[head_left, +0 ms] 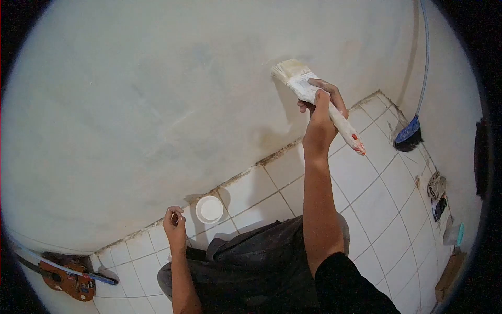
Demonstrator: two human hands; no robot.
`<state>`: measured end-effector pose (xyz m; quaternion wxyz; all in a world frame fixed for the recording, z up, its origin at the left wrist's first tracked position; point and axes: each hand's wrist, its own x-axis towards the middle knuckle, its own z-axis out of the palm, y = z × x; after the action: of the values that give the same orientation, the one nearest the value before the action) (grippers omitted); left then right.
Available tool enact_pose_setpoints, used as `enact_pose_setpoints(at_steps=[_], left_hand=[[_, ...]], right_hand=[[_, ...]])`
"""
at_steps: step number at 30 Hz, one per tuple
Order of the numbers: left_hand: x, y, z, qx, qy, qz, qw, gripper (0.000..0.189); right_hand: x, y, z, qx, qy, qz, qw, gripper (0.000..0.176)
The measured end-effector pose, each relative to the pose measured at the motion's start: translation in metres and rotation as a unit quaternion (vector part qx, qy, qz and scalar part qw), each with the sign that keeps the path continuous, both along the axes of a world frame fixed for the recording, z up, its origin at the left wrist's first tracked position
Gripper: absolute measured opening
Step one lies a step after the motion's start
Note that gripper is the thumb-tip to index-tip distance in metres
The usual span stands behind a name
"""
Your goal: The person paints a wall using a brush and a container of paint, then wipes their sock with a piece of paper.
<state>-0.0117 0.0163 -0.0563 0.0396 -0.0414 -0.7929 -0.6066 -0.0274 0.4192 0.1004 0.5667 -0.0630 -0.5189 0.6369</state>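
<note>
My right hand (324, 107) is closed round the white handle of a wide paintbrush (306, 86). The brush's pale bristles touch or nearly touch the wall (209, 94), pointing up and left; its handle end has red marks. My left hand (175, 217) is raised by my knee with its fingers curled; whether anything is between them is too small to tell. Just right of it, a round white container (209, 210) stands on the tiles near the foot of the wall.
White floor tiles (361, 183) run along the wall. A blue broom (409, 135) leans in the right corner, with crumpled cloth (436, 186) and a cardboard box (451, 275) below. A brown guitar-shaped object (68, 280) lies at lower left.
</note>
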Motion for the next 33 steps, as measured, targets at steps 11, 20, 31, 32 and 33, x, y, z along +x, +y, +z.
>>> enact_pose_setpoints(at_steps=[11, 20, 31, 32, 33], left_hand=[[-0.001, 0.001, 0.001, 0.002, 0.008, -0.009, 1.0, 0.011], [0.002, 0.002, 0.003, -0.01, -0.006, -0.001, 1.0, 0.009], [0.003, 0.005, 0.005, 0.001, -0.002, -0.006, 1.0, 0.009], [0.003, 0.005, 0.005, 0.002, -0.002, -0.011, 1.0, 0.009], [0.003, 0.006, 0.006, 0.002, -0.002, -0.012, 1.0, 0.009]], right_hand=[[-0.011, -0.008, -0.008, -0.01, -0.018, 0.079, 0.997, 0.02], [-0.004, -0.012, 0.005, -0.012, -0.027, 0.006, 1.0, 0.016], [-0.009, -0.01, 0.005, 0.03, -0.057, 0.059, 0.996, 0.018], [-0.009, -0.008, 0.005, 0.036, -0.078, 0.051, 0.995, 0.016], [-0.008, -0.005, 0.004, 0.036, -0.077, 0.05, 0.995, 0.016]])
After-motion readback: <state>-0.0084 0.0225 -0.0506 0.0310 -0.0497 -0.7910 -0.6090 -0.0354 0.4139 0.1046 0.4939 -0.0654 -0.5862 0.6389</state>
